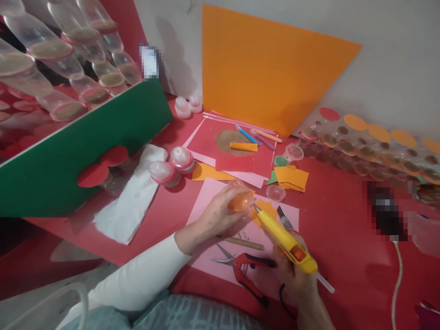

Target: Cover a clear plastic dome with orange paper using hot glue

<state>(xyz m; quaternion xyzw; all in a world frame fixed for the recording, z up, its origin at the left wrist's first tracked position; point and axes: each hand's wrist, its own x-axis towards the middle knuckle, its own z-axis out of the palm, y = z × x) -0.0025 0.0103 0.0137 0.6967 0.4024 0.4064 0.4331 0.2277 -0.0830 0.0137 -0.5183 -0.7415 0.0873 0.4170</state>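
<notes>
At the far left a green board (pixel 68 151) leans over the red table (pixel 343 256); just right of it lies a white cloth (pixel 130 197), then two clear domes (pixel 165 173) on pink bases. The left hand (pixel 216 213) is curled around a small orange dome (pixel 241 200), holding it just above the pink sheet (pixel 210 192). The dome lies up and to the left of the right hand (pixel 292 275), which is closed around a yellow glue gun (pixel 285 240). The gun's long axis runs from lower right to upper left; its nozzle sits at the dome's right edge, touching or just short of it, which cannot be told. Red scissors (pixel 245 270) lie on the sheet between the wrists; orange paper squares (pixel 292 178) sit further right.
</notes>
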